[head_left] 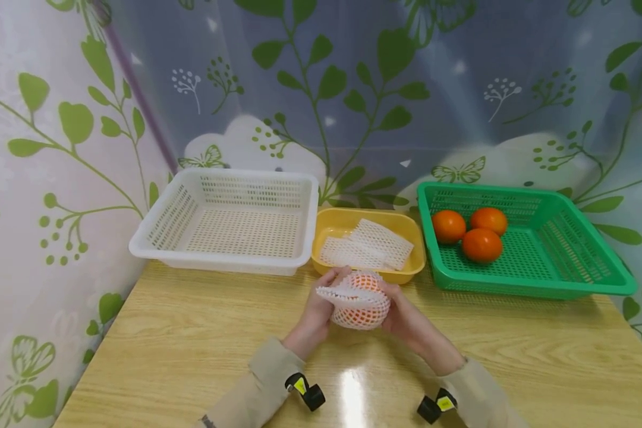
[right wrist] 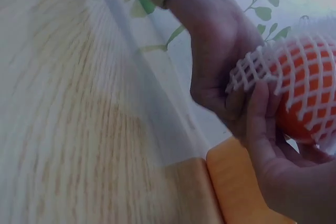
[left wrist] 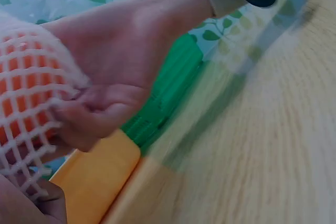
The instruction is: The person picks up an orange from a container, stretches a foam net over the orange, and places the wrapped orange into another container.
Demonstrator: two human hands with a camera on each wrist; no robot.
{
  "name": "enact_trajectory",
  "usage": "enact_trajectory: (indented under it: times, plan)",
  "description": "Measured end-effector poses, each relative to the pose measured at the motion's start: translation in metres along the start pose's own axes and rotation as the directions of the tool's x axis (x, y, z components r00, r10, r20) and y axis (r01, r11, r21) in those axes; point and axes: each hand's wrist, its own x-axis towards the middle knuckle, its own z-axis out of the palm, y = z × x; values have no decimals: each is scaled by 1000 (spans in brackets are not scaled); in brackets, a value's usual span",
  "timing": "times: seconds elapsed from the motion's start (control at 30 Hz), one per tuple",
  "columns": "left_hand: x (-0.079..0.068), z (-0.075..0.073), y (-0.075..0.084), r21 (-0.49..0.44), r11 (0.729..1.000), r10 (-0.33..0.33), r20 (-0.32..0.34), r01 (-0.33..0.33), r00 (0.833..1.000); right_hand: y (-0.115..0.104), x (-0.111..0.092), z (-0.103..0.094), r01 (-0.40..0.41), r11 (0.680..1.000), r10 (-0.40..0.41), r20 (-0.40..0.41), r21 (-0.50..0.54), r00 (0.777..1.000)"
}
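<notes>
Between both hands, above the near side of the table, is an orange [head_left: 361,300] in a white foam net sleeve [head_left: 348,294]. My left hand [head_left: 317,310] holds it from the left, with its fingers pinching the loose edge of the net in the right wrist view. On the other side my right hand [head_left: 411,320] grips the net-covered fruit, thumb near the top. Part of the orange's bare skin [right wrist: 291,121] shows below the net's edge in the right wrist view. The fingers behind the fruit are partly hidden.
Just beyond the hands, a yellow tray [head_left: 413,267] holds flat white foam nets [head_left: 371,246]. To its left stands a white basket [head_left: 230,261]; to its right, a green basket [head_left: 540,285] with three bare oranges [head_left: 482,245]. Behind the wooden table [head_left: 192,333] hangs a leaf-patterned curtain [head_left: 353,119].
</notes>
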Motion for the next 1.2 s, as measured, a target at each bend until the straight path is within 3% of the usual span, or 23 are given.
enact_trajectory:
  times: [0.23, 0.43, 0.57, 0.73, 0.8, 0.9, 1.0, 1.2]
  plan:
    - [-10, 2, -3, -38, 999, -1, 36, 2, 999, -5, 2, 7, 45, 996, -41, -55, 71, 998]
    - [-11, 1, 0, -54, 997, -57, 52, 60, 997, -5, 3, 14, 42, 998, -34, -201, 35, 979]
    - [-9, 2, 3, -73, 990, -116, 54, 120, 992, -2, 3, 18, 43, 999, -37, -363, 9, 931]
    - [-5, 3, 8, -147, 982, -94, 169, 119, 981, 4, 5, 21, 136, 991, -113, -517, 6, 848]
    - [-5, 4, 9, -159, 980, -83, 200, 116, 976, 4, 4, 20, 180, 983, -137, -543, 28, 829]
    - [-5, 3, 9, -153, 978, -110, 187, 139, 976, 1, 3, 18, 231, 970, -157, -535, 74, 830]
    - [-7, 2, 9, -128, 978, -143, 170, 165, 975, -3, 3, 16, 260, 958, -165, -502, 124, 849]
    - [-10, 4, 11, -171, 967, -150, 212, 188, 966, -4, 3, 14, 227, 956, -122, -452, 187, 883]
